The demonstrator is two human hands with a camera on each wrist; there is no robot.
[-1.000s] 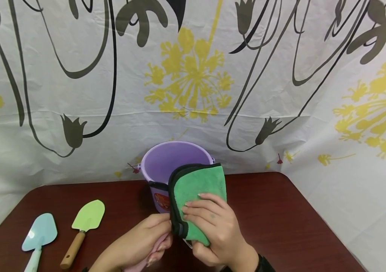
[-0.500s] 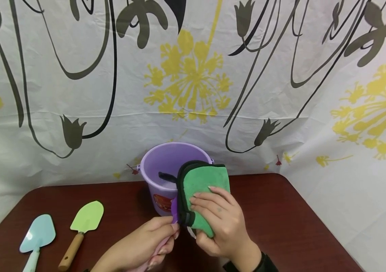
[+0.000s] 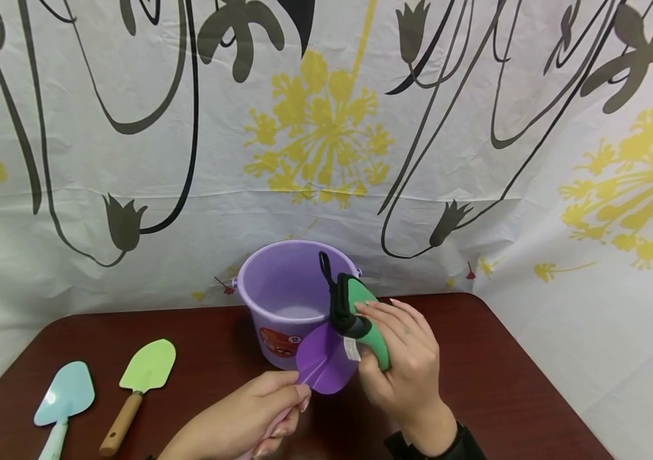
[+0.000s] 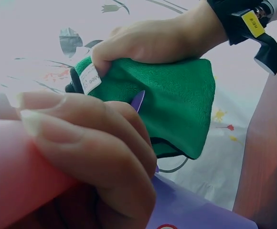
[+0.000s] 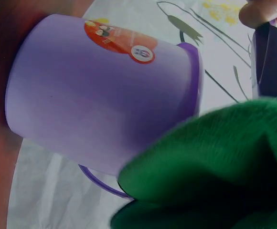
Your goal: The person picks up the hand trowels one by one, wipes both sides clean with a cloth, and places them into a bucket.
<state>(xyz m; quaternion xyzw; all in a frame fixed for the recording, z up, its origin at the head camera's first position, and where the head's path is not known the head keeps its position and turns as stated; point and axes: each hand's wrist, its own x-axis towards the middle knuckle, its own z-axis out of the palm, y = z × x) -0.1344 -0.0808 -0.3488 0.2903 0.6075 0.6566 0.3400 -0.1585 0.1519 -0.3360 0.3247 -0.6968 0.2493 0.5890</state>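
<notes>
My left hand grips the pink handle of a small trowel with a purple blade. In my right hand is a folded green cloth with black edging, a hanging loop and a white label. It lies against the right part of the trowel's blade, and in the left wrist view the blade's edge shows against it. Behind both hands stands a purple bucket, upright, with a red sticker on its wall. The right wrist view shows the bucket's side close to the cloth.
To the left on the dark red-brown table lie a light blue trowel and a light green trowel with a wooden handle. A white patterned sheet hangs behind the table.
My right hand and the cloth have moved right and turned, uncovering the trowel's purple blade and more of the bucket. My left hand has shifted slightly right, still gripping the handle.
</notes>
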